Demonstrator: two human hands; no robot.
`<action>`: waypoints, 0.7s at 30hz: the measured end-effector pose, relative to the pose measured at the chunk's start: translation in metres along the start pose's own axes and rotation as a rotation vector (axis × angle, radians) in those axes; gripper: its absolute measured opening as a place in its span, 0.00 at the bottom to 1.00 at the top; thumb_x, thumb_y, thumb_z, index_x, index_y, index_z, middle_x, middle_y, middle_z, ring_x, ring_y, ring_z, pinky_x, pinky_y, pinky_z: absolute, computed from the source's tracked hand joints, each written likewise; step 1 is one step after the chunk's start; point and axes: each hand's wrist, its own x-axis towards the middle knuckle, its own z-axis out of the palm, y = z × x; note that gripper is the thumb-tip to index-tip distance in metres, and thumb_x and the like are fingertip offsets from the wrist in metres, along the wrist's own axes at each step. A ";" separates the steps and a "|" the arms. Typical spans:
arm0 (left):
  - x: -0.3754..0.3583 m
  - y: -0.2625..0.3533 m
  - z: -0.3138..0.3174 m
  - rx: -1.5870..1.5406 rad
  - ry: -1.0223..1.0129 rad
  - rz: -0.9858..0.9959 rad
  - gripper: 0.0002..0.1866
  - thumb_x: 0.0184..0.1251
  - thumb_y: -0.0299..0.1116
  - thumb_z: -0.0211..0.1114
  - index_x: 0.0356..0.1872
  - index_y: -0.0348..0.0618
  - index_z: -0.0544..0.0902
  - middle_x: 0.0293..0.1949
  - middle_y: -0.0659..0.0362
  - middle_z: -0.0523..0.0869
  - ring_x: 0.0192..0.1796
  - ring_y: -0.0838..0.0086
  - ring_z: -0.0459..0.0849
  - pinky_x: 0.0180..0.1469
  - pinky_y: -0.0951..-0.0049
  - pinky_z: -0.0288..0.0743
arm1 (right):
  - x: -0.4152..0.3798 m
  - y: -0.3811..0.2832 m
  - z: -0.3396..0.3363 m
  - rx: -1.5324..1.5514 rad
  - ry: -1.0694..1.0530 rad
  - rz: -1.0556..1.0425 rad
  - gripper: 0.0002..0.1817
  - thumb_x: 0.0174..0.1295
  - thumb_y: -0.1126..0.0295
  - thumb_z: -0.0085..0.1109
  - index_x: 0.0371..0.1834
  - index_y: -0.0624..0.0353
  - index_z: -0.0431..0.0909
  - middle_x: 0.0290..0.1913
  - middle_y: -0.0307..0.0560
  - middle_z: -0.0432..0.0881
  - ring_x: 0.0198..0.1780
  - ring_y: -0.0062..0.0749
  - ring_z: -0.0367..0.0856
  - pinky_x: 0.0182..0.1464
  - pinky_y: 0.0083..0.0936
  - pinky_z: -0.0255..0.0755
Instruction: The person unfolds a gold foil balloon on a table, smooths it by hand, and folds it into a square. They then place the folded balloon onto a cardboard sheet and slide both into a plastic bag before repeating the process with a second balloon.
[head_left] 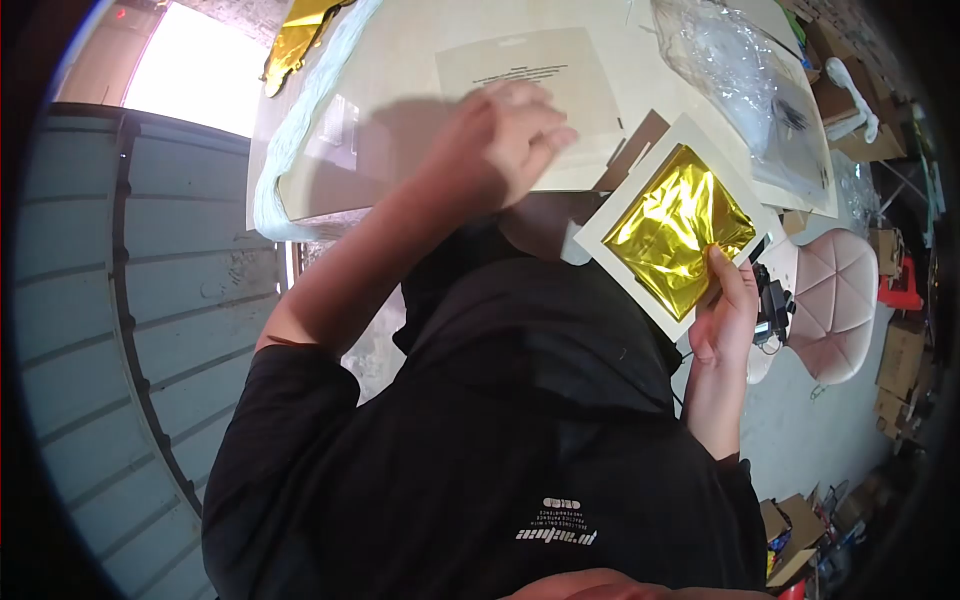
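My right hand point(728, 305) grips a square white card frame with shiny gold foil point(665, 225) in its middle. The thumb presses on the foil near the lower right corner, and the other fingers are hidden behind the card. The frame is tilted up off the front edge of the table. Over the tabletop, my left hand point(510, 140) has its fingers loosely apart with nothing in them. Beneath it lies a flat clear plastic bag point(590, 75) printed with dark text. A brown card piece point(632, 150) shows just behind the frame's upper left edge.
Crumpled clear plastic point(715, 60) lies at the table's right side. Gold foil point(298, 45) and a pale strand bundle point(285, 160) lie along the left edge. A pink quilted chair point(830, 300) stands to the right, with cardboard boxes point(905, 355) beyond it.
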 end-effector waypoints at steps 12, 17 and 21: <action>-0.020 -0.012 0.000 0.224 -0.101 0.054 0.14 0.72 0.38 0.76 0.54 0.46 0.96 0.63 0.52 0.90 0.67 0.54 0.86 0.73 0.53 0.76 | -0.012 0.003 0.032 -0.029 -0.012 0.063 0.16 0.77 0.78 0.65 0.66 0.64 0.85 0.60 0.47 0.92 0.59 0.30 0.89 0.67 0.29 0.79; -0.020 -0.008 0.001 0.225 -0.051 0.074 0.13 0.68 0.34 0.76 0.50 0.42 0.96 0.59 0.51 0.91 0.64 0.54 0.88 0.69 0.54 0.79 | -0.013 0.006 0.038 -0.028 -0.058 0.102 0.19 0.77 0.78 0.65 0.69 0.63 0.83 0.62 0.47 0.91 0.60 0.30 0.89 0.68 0.29 0.79; -0.013 -0.009 0.010 0.229 0.026 0.098 0.11 0.62 0.30 0.75 0.44 0.39 0.94 0.48 0.50 0.91 0.55 0.52 0.89 0.62 0.54 0.83 | -0.012 0.002 0.039 -0.028 -0.076 0.118 0.20 0.77 0.78 0.63 0.70 0.63 0.83 0.63 0.48 0.91 0.62 0.32 0.89 0.69 0.30 0.79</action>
